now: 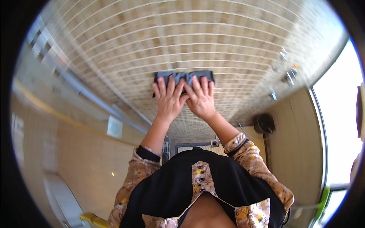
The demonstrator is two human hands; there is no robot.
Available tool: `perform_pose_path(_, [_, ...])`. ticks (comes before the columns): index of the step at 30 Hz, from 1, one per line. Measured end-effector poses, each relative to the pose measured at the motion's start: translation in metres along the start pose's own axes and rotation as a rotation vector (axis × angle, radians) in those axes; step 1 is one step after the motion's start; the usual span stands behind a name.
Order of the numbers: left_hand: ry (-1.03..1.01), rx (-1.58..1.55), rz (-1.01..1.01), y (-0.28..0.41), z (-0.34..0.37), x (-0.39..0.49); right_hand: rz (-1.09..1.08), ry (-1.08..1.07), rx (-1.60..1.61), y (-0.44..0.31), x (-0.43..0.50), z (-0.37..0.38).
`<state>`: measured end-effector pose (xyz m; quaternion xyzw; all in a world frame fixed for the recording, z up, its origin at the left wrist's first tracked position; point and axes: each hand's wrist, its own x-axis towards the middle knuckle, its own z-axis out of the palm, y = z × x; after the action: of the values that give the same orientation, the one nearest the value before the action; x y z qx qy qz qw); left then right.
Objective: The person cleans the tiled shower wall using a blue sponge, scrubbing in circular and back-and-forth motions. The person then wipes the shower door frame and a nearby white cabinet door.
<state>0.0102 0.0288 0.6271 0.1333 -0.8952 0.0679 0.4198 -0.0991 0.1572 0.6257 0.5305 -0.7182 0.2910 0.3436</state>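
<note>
A folded blue-grey cloth [199, 76] with dark edges lies flat against a wall of small beige tiles [188, 37]. My left hand [169, 99] presses on its left half, palm to the wall and fingers spread upward. On the right half rests my right hand [201, 98], its fingers spread in the same way. The two thumbs meet near the cloth's lower middle. Part of the cloth is hidden under the fingers.
Metal shower fittings [291, 77] stick out from the wall at right, above a dark bucket [264, 123]. A glass panel with a metal rail [94, 97] runs along the left. A floor drain [214, 143] lies below, and a bright window [339, 114] is at far right.
</note>
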Motion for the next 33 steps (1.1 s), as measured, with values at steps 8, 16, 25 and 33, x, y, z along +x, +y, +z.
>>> perform_pose_path(8, [0.178,0.097,-0.091,-0.065,-0.043,0.013,-0.158,0.019,0.029,-0.057,0.068,-0.002])
perform_pose_path(16, [0.228,-0.084,-0.313,-0.075,-0.001,-0.064,-0.348,-0.106,-0.038,-0.084,0.051,0.029])
perform_pose_path(25, [0.162,-0.133,-0.309,-0.02,0.027,-0.08,-0.315,-0.136,-0.033,-0.04,0.007,0.02])
perform_pose_path(33, [0.233,0.02,-0.081,0.041,0.016,0.026,-0.016,-0.036,-0.147,0.032,0.004,-0.023])
